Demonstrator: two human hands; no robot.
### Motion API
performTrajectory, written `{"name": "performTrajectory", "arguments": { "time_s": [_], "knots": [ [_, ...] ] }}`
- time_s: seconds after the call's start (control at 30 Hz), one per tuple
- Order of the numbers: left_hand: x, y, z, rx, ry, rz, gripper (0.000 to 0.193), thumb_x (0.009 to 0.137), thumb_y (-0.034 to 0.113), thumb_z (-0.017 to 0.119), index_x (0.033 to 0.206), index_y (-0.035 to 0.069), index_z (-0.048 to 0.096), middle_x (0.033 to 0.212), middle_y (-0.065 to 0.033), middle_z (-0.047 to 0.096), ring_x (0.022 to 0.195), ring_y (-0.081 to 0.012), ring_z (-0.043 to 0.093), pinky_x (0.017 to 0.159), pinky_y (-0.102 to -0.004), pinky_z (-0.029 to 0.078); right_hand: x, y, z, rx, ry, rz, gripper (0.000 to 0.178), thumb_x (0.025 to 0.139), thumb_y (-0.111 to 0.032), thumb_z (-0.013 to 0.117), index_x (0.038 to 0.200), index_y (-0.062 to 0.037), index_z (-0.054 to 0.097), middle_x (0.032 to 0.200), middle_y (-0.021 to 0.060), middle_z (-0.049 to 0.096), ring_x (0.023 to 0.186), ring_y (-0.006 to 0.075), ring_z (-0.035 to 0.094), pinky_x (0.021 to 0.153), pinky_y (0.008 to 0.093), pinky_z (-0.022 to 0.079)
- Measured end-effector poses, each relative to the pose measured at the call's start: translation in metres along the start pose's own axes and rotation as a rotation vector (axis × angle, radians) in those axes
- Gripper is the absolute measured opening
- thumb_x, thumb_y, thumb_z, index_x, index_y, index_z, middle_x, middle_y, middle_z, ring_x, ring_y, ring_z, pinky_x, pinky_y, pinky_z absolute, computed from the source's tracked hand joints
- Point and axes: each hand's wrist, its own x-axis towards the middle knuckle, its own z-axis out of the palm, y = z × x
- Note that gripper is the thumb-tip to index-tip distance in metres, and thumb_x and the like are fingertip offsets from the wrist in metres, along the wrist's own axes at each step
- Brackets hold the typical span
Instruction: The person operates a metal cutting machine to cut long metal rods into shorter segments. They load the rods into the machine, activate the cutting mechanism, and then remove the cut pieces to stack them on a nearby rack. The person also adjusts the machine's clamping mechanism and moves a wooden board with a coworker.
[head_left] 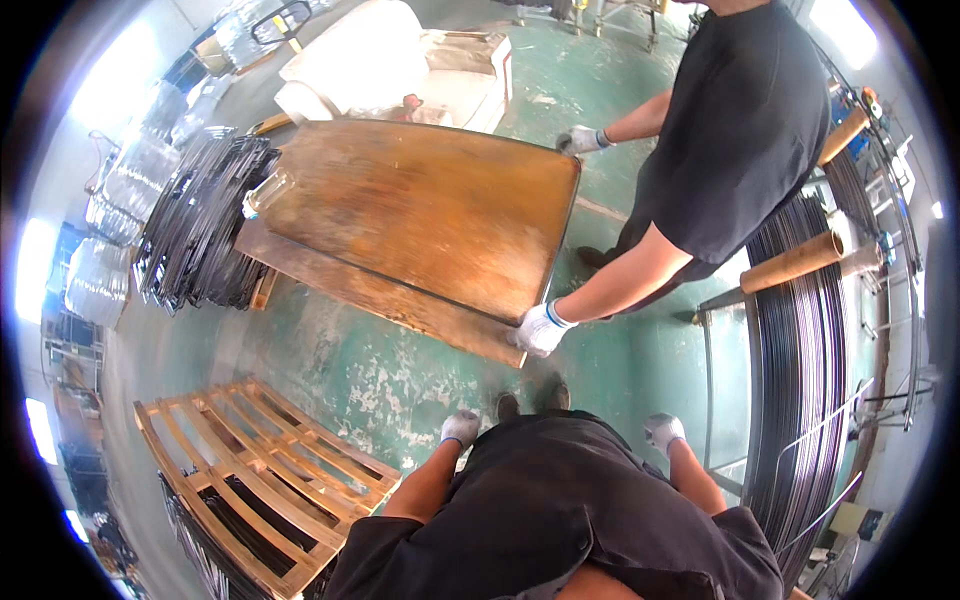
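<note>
Both my hands wear white work gloves and hang beside my body. My left hand is loosely closed and holds nothing. My right hand also has its fingers curled in, with nothing visible in it. In front of me lies a brown board with a dark rim, on top of a larger worn brown board. A co-worker's gloved hands, one at the far right corner and one at the near right corner, touch the boards. A clear bottle-like object rests at their left edge.
Wooden pallet over dark metal pieces, near left. Stacked dark metal frames stand left of the boards. Long dark bars and cardboard tubes line the right. Beyond the boards is a cream sofa. The co-worker stands far right.
</note>
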Motion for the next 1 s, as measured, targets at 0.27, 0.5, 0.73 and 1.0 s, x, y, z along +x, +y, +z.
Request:
{"name": "performTrajectory", "arguments": {
  "time_s": [0.27,0.5,0.73,1.0],
  "knots": [
    [0.007,0.002,0.004,-0.053,-0.036,0.006,0.039,0.094,0.035,0.056,0.111,0.011,0.080,0.118,-0.0237,0.075,0.115,-0.0435,0.071,0.100,-0.0505,0.057,-0.010,-0.071,-0.061,0.773,-0.011,0.681,0.019,0.098,-0.020,0.065,0.088,-0.0046,0.070,0.078,0.0085,0.070,0.064,0.0189,0.067,0.058,0.0355,0.055],
    [0.000,-0.001,0.021,-0.195,-0.044,-0.058,0.035,0.092,0.034,0.058,0.108,0.011,0.081,0.114,-0.0233,0.076,0.111,-0.0427,0.072,0.097,-0.0492,0.058,-0.009,-0.065,-0.060,0.783,-0.015,0.669,0.021,0.100,-0.023,0.066,0.094,-0.0047,0.073,0.081,0.0081,0.071,0.066,0.0187,0.068,0.058,0.0356,0.054],
    [0.007,-0.002,0.022,-0.026,-0.028,0.025,0.033,0.092,0.031,0.059,0.106,0.012,0.082,0.114,-0.0224,0.077,0.111,-0.0416,0.073,0.097,-0.0486,0.058,0.000,-0.042,-0.035,0.808,-0.038,0.602,0.022,0.101,-0.025,0.066,0.102,-0.0044,0.074,0.083,0.0084,0.072,0.067,0.0195,0.069,0.058,0.0357,0.053],
    [-0.001,0.008,0.010,-0.092,-0.057,-0.056,0.033,0.091,0.030,0.059,0.106,0.012,0.082,0.116,-0.0214,0.077,0.112,-0.0410,0.073,0.098,-0.0482,0.057,0.006,-0.026,-0.020,0.858,-0.001,0.621,0.027,0.100,-0.024,0.071,0.117,-0.0038,0.075,0.088,0.0085,0.073,0.068,0.0202,0.070,0.058,0.0358,0.054]
  ]
}}
